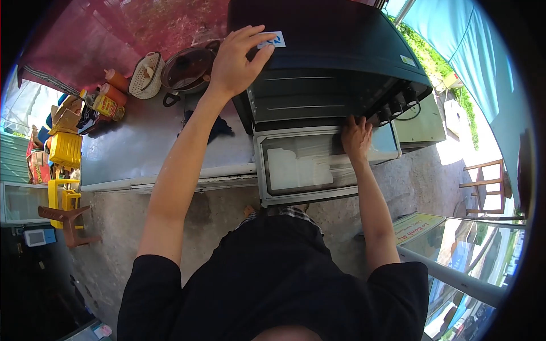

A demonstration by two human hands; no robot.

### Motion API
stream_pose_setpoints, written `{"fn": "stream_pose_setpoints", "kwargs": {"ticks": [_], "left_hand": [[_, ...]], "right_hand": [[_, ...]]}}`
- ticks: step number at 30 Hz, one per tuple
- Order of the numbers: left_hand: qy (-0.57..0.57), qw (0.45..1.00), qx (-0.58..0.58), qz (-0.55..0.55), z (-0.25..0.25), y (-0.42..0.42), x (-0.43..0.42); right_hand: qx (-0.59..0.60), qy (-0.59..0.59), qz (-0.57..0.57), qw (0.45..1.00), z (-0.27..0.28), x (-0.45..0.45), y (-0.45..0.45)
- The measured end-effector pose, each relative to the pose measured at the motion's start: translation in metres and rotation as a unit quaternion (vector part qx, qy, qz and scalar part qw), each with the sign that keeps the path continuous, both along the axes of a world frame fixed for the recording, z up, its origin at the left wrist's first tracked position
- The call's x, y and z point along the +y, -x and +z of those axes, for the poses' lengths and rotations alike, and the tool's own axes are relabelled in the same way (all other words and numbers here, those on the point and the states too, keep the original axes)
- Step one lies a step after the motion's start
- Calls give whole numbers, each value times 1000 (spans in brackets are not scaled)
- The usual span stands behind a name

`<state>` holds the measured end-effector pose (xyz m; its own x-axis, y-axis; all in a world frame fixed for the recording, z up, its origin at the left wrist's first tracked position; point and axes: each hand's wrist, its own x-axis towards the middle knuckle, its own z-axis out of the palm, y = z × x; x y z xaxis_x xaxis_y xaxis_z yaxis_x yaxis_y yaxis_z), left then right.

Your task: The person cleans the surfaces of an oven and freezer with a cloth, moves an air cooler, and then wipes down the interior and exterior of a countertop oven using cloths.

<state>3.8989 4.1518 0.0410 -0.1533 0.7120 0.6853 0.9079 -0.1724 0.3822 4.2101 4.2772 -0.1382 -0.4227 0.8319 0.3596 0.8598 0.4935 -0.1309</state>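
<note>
A black countertop oven [324,34] stands in front of me, its glass door [301,165] folded down towards me. My left hand [238,62] is at the oven's top left, fingers stretched and apart. Its index finger and thumb overlap a small white card or label [276,39] with blue marks; whether they only touch it, I cannot tell. At the lower right of the oven's opening is my right hand [357,139], above the door's inner edge near the dark knobs [401,102]. Its fingertips are in shadow, and anything they touch is hidden.
Left of the oven, a lidded pot [186,68], a white basket [147,75] and sauce bottles [115,88] stand on a metal counter [136,153]. Yellow plastic stools [63,196] and a brown stool [68,221] are at far left. A glass display case [455,250] stands behind right.
</note>
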Motion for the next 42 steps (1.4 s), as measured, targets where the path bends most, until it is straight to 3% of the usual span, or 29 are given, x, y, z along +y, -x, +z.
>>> {"fn": "stream_pose_setpoints", "kwargs": {"ticks": [2, 5, 7, 9, 10, 11, 12, 15, 16, 18, 20, 21, 23, 25, 26, 28, 30, 32, 33, 35, 37, 39, 41, 42], "left_hand": [[-20, 1000, -9, -14, 1, 2, 3], [-15, 999, -30, -9, 1, -1, 1], [-19, 999, -30, -16, 2, 0, 1], [-12, 999, -27, -18, 3, 1, 0], [-15, 999, -24, -24, 3, 1, -1], [3, 999, -31, -24, 4, 1, -2], [21, 999, -38, -21, 5, 0, -3], [19, 999, -42, -11, 2, 1, -3], [23, 999, -47, 0, 1, 0, -3], [-7, 999, -42, -14, 5, -1, -2], [1, 999, -42, -10, 7, -1, -4], [0, 999, -44, -12, 8, -3, -4], [4, 999, -45, -16, 9, -2, -2], [21, 998, -55, -19, 7, -4, -7], [27, 998, -61, -16, 9, -5, -8], [38, 997, -56, -23, 12, -4, -4], [33, 997, -61, -26, 12, -3, -5], [45, 997, -48, -34, 13, -2, -5], [45, 997, -56, -35, 13, -1, -5], [52, 996, -63, -36, 14, -2, -5], [62, 996, -54, -41, 17, -3, -4], [74, 996, -34, -20, 18, -5, -6], [80, 996, -30, -29, 18, -4, -6], [78, 996, -33, -31, 18, -3, -5]], "right_hand": [[29, 5, -3, 1000, -6, -32, 37], [69, 55, 133, 987, -5, -108, 105], [148, 91, 222, 959, -6, -143, 144], [188, 219, 291, 912, -12, -155, 171], [191, 214, 287, 914, -12, -151, 169], [337, 520, 278, 734, -2, -144, 160], [431, 749, 231, 447, 10, -138, 147], [434, 507, 227, 709, 49, -104, 80], [462, 407, 211, 760, 42, -84, 57], [403, 183, 143, 885, 50, -51, 14], [295, 42, 50, 953, 3, -20, -18], [300, 49, 47, 952, -4, -32, -15], [189, -12, 34, 981, -18, -69, 2], [214, 115, 165, 956, -14, -103, 22], [235, 173, 239, 926, -2, -110, 30], [302, 415, 341, 788, -2, -82, 39], [368, 287, 237, 852, 11, -44, 44], [299, 86, 91, 946, 24, -3, 40], [303, 94, 81, 945, 11, 6, 44], [88, -23, -10, 996, -20, 12, 50], [133, -32, 74, 988, -21, -12, 76], [218, 124, 213, 944, -21, -38, 112], [253, 421, 260, 832, 3, -21, 131], [279, 392, 199, 854, 0, 2, 142]]}}
